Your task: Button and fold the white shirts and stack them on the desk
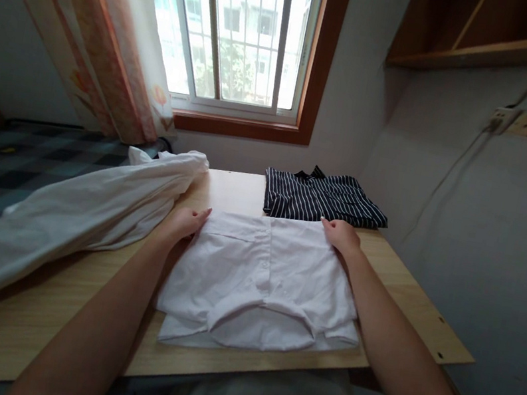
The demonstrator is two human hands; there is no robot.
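Observation:
A white buttoned shirt (235, 274) lies folded on the wooden table (411, 283), its collar toward the near edge. My left hand (190, 221) is closed at the shirt's far left corner, thumb and fingers pinching the cloth. At the far right corner, my right hand (341, 235) pinches the fabric in the same way. Just beyond the shirt, behind my right hand, sits a folded black garment with white stripes (319, 197).
Another white cloth (84, 208) stretches along the table's left side, beside a dark checkered bed cover (48, 155). A curtain (109, 30) hangs by the window. On the right wall are a socket (501, 121) with a cord and a wooden shelf (501, 45).

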